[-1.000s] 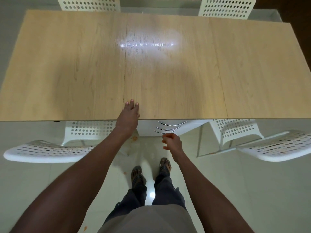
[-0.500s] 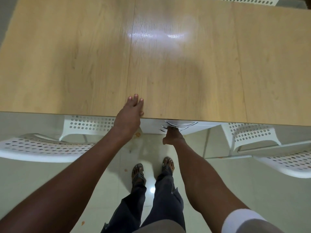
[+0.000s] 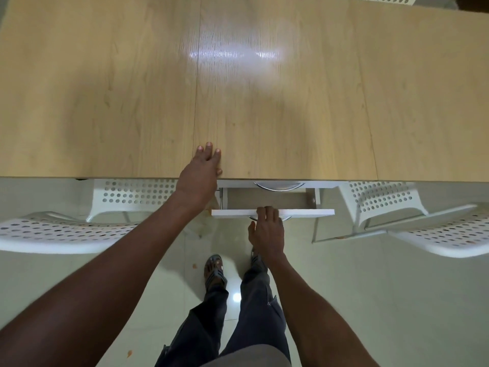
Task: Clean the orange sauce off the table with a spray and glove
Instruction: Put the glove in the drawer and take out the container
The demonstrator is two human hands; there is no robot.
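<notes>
The drawer [image 3: 272,205] under the desk's [image 3: 264,102] near edge, shut half a second ago, is now pulled partly out by the right hand [image 3: 266,229], its fingers curled over the front panel. The left hand [image 3: 202,168] lies flat, fingers spread, on the desk edge. The drawer's visible part looks bare: no spray or glove in view, and no orange sauce on the desk. Two small orange spots [image 3: 194,266] mark the floor. Three white chairs [image 3: 132,193] show clearly, two handles [image 3: 279,186]

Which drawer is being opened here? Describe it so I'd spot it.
Start at the long wooden table and follow its near edge to the middle. Below it a white drawer sticks out, the right hand on its front. The drawer above stays shut.
</notes>
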